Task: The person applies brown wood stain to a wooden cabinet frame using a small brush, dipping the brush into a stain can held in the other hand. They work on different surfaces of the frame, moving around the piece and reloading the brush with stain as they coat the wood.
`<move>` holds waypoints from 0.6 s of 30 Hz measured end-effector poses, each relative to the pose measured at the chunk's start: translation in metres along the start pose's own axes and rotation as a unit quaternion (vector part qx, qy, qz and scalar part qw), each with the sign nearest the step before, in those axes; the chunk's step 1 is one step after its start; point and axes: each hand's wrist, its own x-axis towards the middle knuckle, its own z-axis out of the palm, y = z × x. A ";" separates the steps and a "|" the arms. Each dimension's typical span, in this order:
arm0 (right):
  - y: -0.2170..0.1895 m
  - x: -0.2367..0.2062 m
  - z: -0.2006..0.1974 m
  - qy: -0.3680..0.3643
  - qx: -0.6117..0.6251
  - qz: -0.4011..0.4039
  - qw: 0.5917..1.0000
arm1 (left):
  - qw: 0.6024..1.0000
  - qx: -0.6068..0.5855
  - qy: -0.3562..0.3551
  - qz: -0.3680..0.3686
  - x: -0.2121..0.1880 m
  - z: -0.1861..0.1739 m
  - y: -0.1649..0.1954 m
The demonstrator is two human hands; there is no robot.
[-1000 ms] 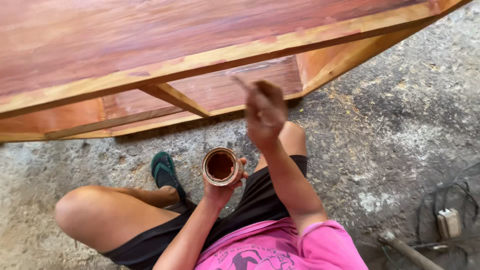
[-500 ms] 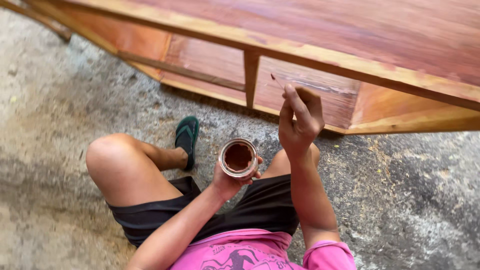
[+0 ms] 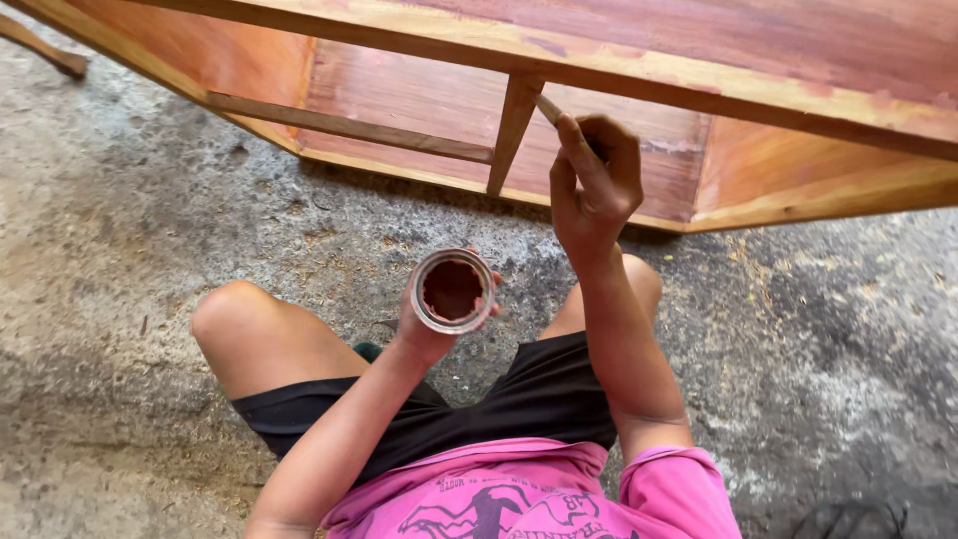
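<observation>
My left hand [image 3: 424, 329] grips a small round tin [image 3: 454, 290] of reddish-brown stain from below, holding it between my knees. My right hand [image 3: 594, 185] is raised and closed on a thin brush handle [image 3: 549, 108] that points up-left toward the wooden frame. The brush end lies close to a short upright brace [image 3: 511, 130] of a large red-stained wooden cabinet [image 3: 619, 70]. The bristles are hidden behind the hand and wood.
The cabinet lies on its side over a rough grey concrete floor [image 3: 140, 230], with a horizontal rail [image 3: 339, 125] inside it. My bare knees [image 3: 235, 319] are bent on the floor. A wooden stick [image 3: 45, 50] shows at the top left.
The view has swung so the cabinet sits higher and further right. My right hand has risen with the brush to the upright brace. The tin stays in my left hand.
</observation>
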 end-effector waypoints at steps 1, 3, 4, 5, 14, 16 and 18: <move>-0.001 0.000 -0.002 -0.002 -0.017 -0.004 1.000 | 1.000 0.011 0.015 -0.004 0.001 -0.009 0.006; -0.002 -0.001 -0.005 -0.002 -0.042 -0.011 0.999 | 1.000 0.030 0.003 0.001 0.004 -0.025 0.015; -0.002 -0.001 -0.006 -0.005 -0.048 -0.010 0.999 | 0.999 0.039 0.000 0.003 0.006 -0.032 0.018; -0.001 -0.001 -0.004 -0.009 -0.055 -0.007 0.998 | 0.998 0.054 0.002 0.015 0.007 -0.037 0.020; 0.016 -0.017 0.036 0.119 -0.160 -0.010 0.980 | 0.999 0.031 0.005 -0.029 0.026 -0.050 0.018; 0.014 -0.022 0.037 0.116 -0.102 -0.023 0.988 | 0.999 0.013 -0.035 -0.029 0.028 -0.053 0.019; 0.011 -0.025 0.038 0.108 -0.106 -0.023 0.988 | 0.998 0.058 -0.024 -0.028 0.031 -0.056 0.019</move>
